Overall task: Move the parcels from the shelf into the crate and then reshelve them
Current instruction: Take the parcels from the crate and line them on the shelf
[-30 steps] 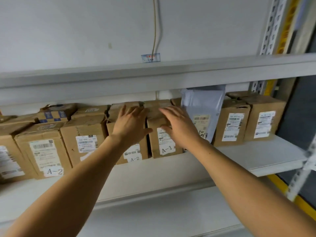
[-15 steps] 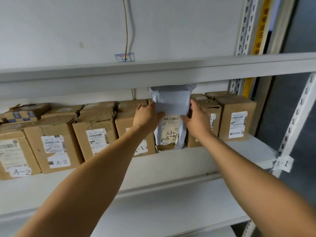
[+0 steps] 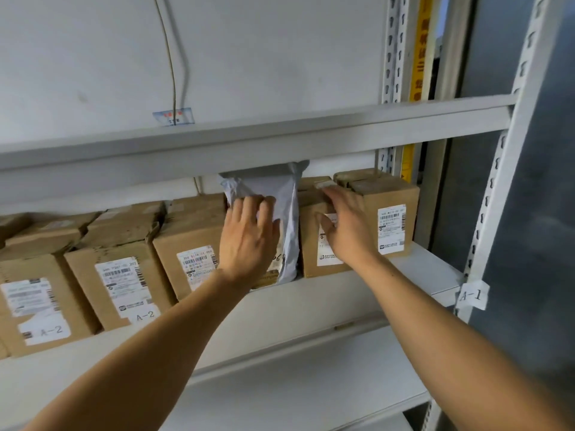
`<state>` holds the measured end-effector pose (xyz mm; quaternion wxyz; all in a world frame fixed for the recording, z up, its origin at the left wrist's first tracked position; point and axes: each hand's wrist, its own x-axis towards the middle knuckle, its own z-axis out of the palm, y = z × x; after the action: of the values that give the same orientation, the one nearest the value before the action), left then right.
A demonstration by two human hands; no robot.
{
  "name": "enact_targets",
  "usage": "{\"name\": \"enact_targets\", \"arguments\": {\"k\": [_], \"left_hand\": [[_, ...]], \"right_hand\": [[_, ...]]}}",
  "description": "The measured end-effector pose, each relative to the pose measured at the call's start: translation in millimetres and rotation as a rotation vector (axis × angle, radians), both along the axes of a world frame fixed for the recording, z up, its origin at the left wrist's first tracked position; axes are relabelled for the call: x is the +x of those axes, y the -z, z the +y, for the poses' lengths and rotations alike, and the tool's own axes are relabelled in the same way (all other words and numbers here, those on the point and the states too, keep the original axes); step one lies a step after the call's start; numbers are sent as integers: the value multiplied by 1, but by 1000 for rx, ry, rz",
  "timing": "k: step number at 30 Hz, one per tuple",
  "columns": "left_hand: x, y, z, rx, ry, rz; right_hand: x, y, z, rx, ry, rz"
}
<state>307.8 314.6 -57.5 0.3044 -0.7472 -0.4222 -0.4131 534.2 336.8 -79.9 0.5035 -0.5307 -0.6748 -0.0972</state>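
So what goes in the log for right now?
left hand: flat on grey bag | right hand: open on box | both on shelf | crate: unseen

A grey poly mailer (image 3: 287, 213) stood upright on the shelf (image 3: 311, 301), wedged between brown cardboard boxes (image 3: 189, 244), its crumpled top touching the shelf above.

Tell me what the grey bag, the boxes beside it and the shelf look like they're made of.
Grey bag: looks like thin plastic film, a soft mailer; it creases and has a slight sheen. Boxes: brown cardboard, matte, with dented flaps and white paper labels. Shelf: probably painted metal, smooth pale grey, hung on a slotted upright.
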Motion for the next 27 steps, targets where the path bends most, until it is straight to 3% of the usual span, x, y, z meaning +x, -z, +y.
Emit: {"name": "enact_targets", "arguments": {"k": [3, 7, 13, 15, 18, 22, 27], "left_hand": [[39, 4, 17, -18, 102, 230], [84, -5, 43, -100, -41, 451], [113, -4, 56, -153, -115, 382], [112, 0, 57, -166, -107, 368], [111, 0, 57, -154, -124, 362], [113, -1, 58, -171, -133, 349], [111, 0, 60, -174, -113, 333]], "right_hand": [[40, 4, 4, -62, 96, 31], [76, 6, 14, -192, 111, -148], [93, 10, 24, -104, 151, -310], [102, 11, 22, -70, 135, -168], [126, 6, 18, -95, 168, 273], [156, -13, 25, -124, 187, 672], [173, -15, 41, -230, 81, 918]]}}
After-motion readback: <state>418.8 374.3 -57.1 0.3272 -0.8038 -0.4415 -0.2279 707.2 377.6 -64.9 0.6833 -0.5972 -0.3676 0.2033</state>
